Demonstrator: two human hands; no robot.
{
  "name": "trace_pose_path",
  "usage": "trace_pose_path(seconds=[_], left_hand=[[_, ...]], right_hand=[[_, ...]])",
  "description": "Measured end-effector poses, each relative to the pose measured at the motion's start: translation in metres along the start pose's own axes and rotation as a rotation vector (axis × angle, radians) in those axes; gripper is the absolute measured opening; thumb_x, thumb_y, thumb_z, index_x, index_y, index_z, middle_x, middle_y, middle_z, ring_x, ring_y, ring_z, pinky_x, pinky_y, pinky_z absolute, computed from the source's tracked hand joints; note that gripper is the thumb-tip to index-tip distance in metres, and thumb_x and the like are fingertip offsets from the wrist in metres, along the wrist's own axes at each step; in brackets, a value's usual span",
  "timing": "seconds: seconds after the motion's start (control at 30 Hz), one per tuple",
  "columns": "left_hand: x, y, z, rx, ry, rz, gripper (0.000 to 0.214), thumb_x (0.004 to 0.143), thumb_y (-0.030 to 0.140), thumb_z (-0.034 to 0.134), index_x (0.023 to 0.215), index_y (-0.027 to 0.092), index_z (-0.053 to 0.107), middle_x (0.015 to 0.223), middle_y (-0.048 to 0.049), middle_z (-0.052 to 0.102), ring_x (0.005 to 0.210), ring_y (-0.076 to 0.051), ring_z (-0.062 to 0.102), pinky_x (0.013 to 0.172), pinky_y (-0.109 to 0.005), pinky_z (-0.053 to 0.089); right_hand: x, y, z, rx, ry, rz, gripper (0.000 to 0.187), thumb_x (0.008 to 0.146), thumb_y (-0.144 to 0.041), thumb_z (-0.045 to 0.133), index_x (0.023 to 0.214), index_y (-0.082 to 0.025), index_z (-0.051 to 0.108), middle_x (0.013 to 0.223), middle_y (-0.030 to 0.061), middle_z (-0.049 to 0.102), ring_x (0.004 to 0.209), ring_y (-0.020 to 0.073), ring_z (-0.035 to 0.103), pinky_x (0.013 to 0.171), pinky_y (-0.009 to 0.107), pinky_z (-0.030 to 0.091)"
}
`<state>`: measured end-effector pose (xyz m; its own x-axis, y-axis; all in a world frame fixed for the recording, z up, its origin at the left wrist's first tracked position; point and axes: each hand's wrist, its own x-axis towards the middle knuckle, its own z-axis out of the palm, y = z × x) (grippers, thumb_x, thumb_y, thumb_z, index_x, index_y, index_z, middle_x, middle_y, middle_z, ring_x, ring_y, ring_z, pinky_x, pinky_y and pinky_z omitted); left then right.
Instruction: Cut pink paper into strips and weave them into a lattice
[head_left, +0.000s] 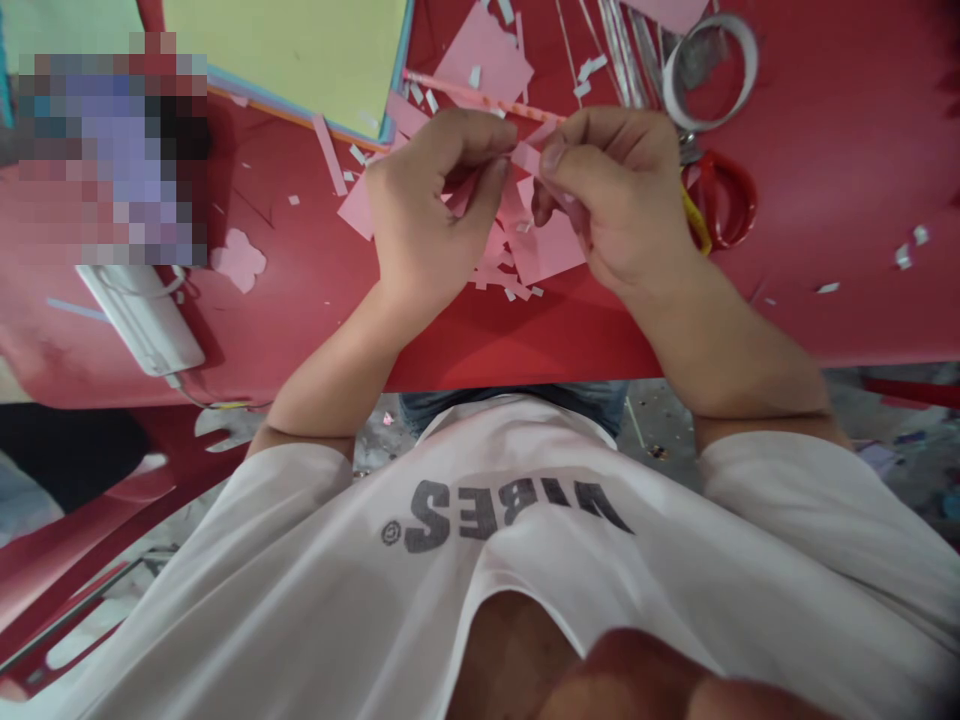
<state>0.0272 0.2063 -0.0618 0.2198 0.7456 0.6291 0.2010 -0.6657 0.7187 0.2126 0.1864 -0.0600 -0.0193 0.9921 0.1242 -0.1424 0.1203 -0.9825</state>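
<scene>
Both hands are raised close together over the red table. My right hand (630,190) pinches a small pink paper strip (526,158) between thumb and fingers, and its end points toward the other hand. Thumb and index finger of my left hand (431,205) are pinched together beside that end. Whatever lies between them is too small to make out. Beneath the hands are pink paper pieces (551,245) and small white scraps. A pink patterned pencil (480,97) lies just beyond the fingertips.
Red-handled scissors (726,205) and a tape roll (748,75) lie to the right. Stacked coloured paper (292,55) is at the back left. A white power bank (146,320) with a cable and a pink paper cutout (240,260) are on the left of the red table (840,190).
</scene>
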Motion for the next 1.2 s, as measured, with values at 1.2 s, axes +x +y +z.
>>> trace_pose_path(seconds=[1.2], left_hand=[[0.003,-0.001,0.003,-0.427,0.032,-0.289,0.047,0.077,-0.011,0.086,0.107,0.025,0.084,0.102,0.0062,0.085,0.092,-0.013,0.082,0.086,-0.022,0.072]], right_hand=[[-0.004,-0.007,0.002,-0.219,0.102,-0.279,0.014,0.084,-0.01,0.073,0.08,-0.024,0.076,0.078,-0.0007,0.066,0.069,0.0147,0.055,0.065,0.034,0.036]])
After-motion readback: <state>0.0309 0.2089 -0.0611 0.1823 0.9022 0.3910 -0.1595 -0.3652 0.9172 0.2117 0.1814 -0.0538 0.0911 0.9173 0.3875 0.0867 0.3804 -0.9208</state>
